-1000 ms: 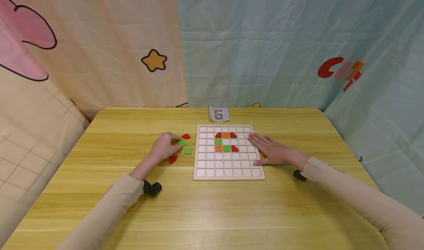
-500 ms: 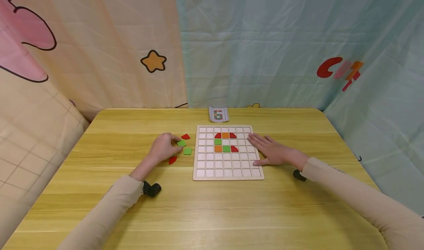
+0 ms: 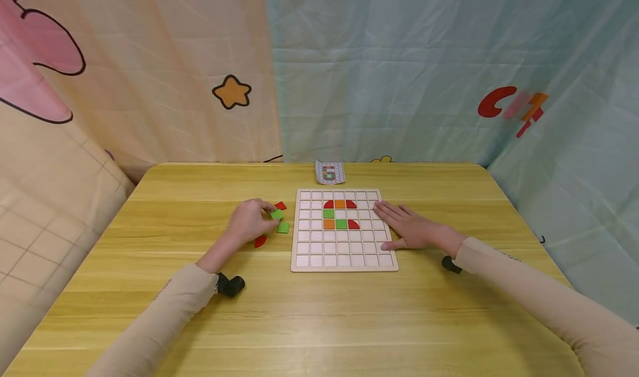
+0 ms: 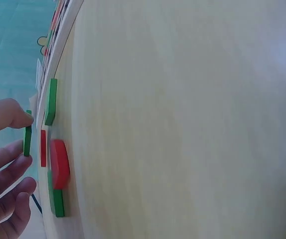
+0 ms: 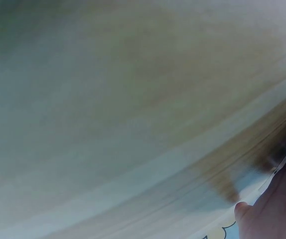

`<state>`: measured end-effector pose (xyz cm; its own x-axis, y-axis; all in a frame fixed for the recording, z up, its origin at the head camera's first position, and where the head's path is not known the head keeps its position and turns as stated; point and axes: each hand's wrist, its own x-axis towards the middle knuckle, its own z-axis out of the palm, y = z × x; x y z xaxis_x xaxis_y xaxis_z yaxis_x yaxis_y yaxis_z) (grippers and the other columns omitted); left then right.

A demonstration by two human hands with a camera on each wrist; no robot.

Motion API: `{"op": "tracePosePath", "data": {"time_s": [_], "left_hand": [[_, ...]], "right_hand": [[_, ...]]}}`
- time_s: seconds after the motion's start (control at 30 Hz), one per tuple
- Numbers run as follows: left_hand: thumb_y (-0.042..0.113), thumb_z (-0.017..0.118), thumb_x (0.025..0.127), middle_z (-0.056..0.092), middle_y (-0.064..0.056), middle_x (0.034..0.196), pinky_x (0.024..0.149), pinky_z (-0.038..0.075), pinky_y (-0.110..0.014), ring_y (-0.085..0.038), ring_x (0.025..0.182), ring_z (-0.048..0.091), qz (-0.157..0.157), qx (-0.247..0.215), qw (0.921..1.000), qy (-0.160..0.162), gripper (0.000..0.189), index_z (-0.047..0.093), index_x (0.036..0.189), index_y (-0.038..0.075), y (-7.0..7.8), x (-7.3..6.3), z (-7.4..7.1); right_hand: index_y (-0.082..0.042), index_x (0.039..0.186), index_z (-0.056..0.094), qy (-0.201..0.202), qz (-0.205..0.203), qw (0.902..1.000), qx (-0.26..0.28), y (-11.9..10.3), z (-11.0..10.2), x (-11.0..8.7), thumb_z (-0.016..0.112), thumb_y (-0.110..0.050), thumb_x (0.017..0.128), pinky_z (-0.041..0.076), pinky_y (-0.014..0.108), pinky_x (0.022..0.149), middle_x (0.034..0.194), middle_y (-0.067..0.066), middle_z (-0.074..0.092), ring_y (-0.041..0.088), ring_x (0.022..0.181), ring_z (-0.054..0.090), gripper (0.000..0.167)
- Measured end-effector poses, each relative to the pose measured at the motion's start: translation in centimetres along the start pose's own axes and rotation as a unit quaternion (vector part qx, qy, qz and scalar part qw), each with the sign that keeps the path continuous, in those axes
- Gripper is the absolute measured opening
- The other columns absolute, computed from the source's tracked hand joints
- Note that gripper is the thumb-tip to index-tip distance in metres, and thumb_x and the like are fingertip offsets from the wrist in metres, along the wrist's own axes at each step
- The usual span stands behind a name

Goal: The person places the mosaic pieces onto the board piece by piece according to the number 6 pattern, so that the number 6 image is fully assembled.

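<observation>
My left hand point(image 3: 247, 222) pinches a green square tile point(image 3: 277, 214) between thumb and fingers. In the left wrist view that pinched tile point(image 4: 27, 133) is raised off the table. Close by lie another green square tile point(image 3: 283, 228), a red quarter-round tile point(image 3: 280, 205) and, partly behind the hand, a second red tile point(image 3: 260, 241). One more green tile point(image 4: 58, 203), behind a red one, shows only in the left wrist view. Fingers spread, my right hand point(image 3: 409, 227) rests on the right edge of a wooden grid board point(image 3: 344, 269). The board holds several red, orange and green tiles.
A small printed card point(image 3: 330, 172) with a coloured grid pattern lies behind the board. Patterned curtains point(image 3: 399, 61) hang along the back of the wooden table point(image 3: 329, 321).
My left hand has lifted the green square tile and shifted it slightly to the right. The right hand and the tiles on the board stay as they were.
</observation>
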<state>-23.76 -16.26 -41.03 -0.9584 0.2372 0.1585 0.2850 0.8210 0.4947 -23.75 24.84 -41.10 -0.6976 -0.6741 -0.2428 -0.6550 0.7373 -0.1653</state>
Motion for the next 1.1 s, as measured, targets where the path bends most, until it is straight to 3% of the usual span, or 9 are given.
{"op": "tracePosePath", "data": {"time_s": [0.27,0.5,0.73,0.93,1.1], "left_hand": [[0.029,0.075,0.076,0.073,-0.008,0.096,0.062,0.047,-0.027,-0.019,0.08,0.066,0.025,0.004,0.9997,-0.007,0.03,0.076,0.098,0.008,1.6,0.4,0.7],[0.031,0.077,0.077,0.073,-0.007,0.099,0.069,0.05,-0.032,-0.02,0.087,0.067,0.045,-0.001,0.9989,-0.017,0.031,0.076,0.1,0.01,3.3,0.9,1.5],[0.031,0.077,0.076,0.073,-0.005,0.098,0.06,0.047,-0.025,-0.013,0.076,0.063,0.066,-0.005,0.9975,-0.024,0.031,0.076,0.099,0.01,4.8,1.4,2.7],[0.031,0.077,0.077,0.073,-0.004,0.098,0.07,0.051,-0.029,-0.016,0.086,0.068,0.08,-0.019,0.9959,-0.039,0.03,0.076,0.099,0.01,6.1,1.7,3.5],[0.032,0.077,0.077,0.071,-0.001,0.095,0.066,0.05,-0.026,-0.015,0.085,0.066,0.094,-0.019,0.9946,-0.039,0.029,0.076,0.098,0.012,7.0,2.0,4.1]], "right_hand": [[-0.004,0.155,0.006,-0.003,-0.001,1.0,0.003,0.0,0.1,-0.1,0.048,-0.061,0.092,0.011,0.059,0.116,0.162,0.015,-0.001,0.034,0.149,0.002,0.094],[-0.005,0.155,0.006,0.002,0.0,1.0,0.003,0.1,0.1,-0.1,0.048,-0.06,0.092,0.01,0.059,0.116,0.162,0.014,-0.001,0.034,0.15,0.002,0.094],[-0.005,0.155,0.006,0.008,-0.005,1.0,0.0,0.3,0.2,-0.1,0.048,-0.062,0.091,0.012,0.059,0.115,0.162,0.015,0.001,0.034,0.149,0.003,0.095],[-0.005,0.155,0.006,0.011,-0.007,0.9999,0.004,0.3,0.2,0.0,0.048,-0.061,0.092,0.011,0.06,0.115,0.162,0.015,0.001,0.035,0.149,0.003,0.094],[-0.005,0.155,0.004,0.002,0.002,1.0,0.0,0.2,0.0,0.0,0.047,-0.061,0.092,0.01,0.059,0.116,0.162,0.014,-0.001,0.034,0.15,0.001,0.094]]}}
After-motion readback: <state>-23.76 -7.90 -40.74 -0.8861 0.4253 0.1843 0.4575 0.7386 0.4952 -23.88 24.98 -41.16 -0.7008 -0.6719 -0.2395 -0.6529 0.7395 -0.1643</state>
